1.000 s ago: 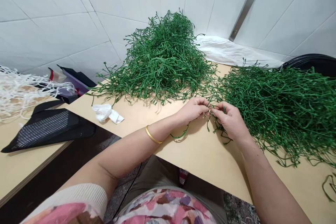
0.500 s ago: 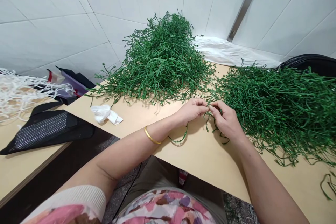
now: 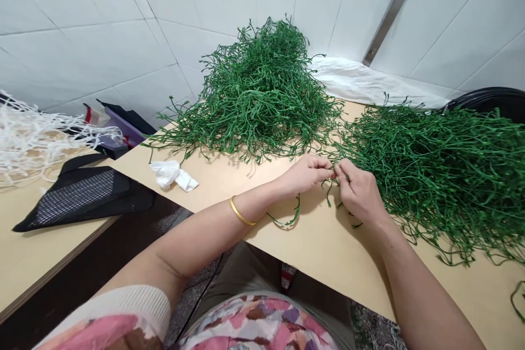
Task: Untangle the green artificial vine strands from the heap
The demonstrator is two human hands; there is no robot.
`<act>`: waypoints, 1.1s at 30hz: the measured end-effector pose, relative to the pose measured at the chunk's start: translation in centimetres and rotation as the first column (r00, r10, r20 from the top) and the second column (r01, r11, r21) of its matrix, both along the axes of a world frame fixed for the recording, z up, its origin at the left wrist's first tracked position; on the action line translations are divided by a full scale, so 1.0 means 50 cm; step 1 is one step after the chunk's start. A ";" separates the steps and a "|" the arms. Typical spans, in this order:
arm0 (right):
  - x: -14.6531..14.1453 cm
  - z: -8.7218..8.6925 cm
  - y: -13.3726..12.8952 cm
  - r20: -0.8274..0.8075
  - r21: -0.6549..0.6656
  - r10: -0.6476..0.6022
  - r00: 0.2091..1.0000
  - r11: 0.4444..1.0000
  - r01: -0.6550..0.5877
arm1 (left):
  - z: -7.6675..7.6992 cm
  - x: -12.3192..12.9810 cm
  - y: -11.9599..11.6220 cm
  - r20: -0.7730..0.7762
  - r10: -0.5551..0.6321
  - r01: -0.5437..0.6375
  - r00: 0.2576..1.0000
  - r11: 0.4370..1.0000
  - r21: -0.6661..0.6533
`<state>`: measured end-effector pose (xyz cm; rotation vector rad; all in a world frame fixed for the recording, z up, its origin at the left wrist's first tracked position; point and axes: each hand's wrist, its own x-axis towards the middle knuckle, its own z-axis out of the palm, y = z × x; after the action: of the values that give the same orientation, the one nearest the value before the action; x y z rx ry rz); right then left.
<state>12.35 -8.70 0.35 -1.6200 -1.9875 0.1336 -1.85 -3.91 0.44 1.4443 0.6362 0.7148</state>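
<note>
Fingertips meeting, my left hand (image 3: 307, 174) and my right hand (image 3: 359, 188) pinch a thin green strand (image 3: 292, 222) just above the table. Part of it curves down below my left wrist, and short ends hang between the hands. Most of the pinched part is hidden by the fingers. Behind my left hand rises a tall heap of green knotted strands (image 3: 262, 98). A second, wider green pile (image 3: 451, 175) lies to the right, close beside my right hand.
Crumpled white tissue (image 3: 166, 174) lies left on the table (image 3: 315, 251). A side table holds white netting (image 3: 36, 142) and a black mesh bag (image 3: 77, 197). White cloth (image 3: 361, 82) and a black coiled item (image 3: 488, 99) are along the tiled wall, below a metal bracket (image 3: 389, 19).
The whole view has shifted slightly, so things appear a little further right. Both hands stay together on the strand, and the right hand's fingers are curled a bit more.
</note>
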 end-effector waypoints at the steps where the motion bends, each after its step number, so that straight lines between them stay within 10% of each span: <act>1: 0.001 0.004 0.000 -0.095 -0.039 0.016 0.995 0.999 -0.020 | 0.003 -0.002 -0.002 0.005 -0.018 0.018 1.000 1.000 -0.009; 15: 0.013 0.028 -0.014 -0.884 -0.123 0.047 0.465 0.936 -0.329 | 0.014 -0.012 0.001 0.209 -0.064 0.139 0.976 0.919 -0.369; 19: 0.024 0.035 -0.015 -0.735 -0.039 -0.009 0.678 0.999 -0.030 | 0.004 -0.004 0.015 0.135 0.018 0.041 0.991 0.909 -0.415; 23: 0.049 0.026 -0.009 -0.356 0.199 -0.260 0.898 0.918 0.344 | -0.004 0.003 0.019 0.068 0.064 -0.036 0.996 0.934 -0.355; 28: 0.065 0.001 0.005 0.084 0.389 -0.445 0.892 0.839 0.381 | -0.008 0.006 0.016 0.002 0.089 -0.088 0.996 0.981 -0.175; 33: 0.059 0.000 0.006 0.043 0.458 -0.467 0.883 0.795 0.399 | -0.008 0.006 0.012 -0.055 0.092 -0.095 0.994 0.993 -0.065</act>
<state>15.31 -8.40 0.34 -1.7610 -1.5366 -0.5946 -1.55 -3.32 0.02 1.3815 0.7660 0.7238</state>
